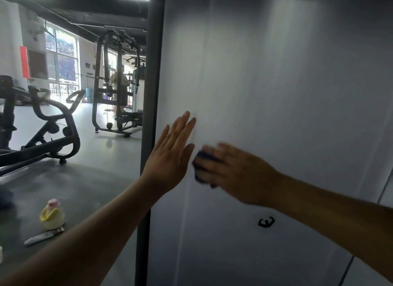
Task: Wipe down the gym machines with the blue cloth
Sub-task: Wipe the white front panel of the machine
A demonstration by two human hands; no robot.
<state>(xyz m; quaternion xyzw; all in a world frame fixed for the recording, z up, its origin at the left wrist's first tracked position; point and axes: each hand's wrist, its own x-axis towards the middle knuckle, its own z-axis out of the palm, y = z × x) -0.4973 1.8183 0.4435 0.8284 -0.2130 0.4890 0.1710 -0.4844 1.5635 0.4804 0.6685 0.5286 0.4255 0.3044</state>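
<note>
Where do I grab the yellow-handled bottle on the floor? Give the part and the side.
Probably the yellow loop handle, from above: the bottle stands upright on the floor, and the handle arches up beside its pink cap.

Smooth matt white panel [265, 94], soft blue cloth [202, 168], matt grey post [148, 115]

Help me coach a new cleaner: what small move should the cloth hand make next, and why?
Probably sweep the right hand with the blue cloth rightward across the white panel. The cloth sits just beside the open left hand, which lies flat against the panel near its left edge, so most of the surface lies to the right and below.
</note>
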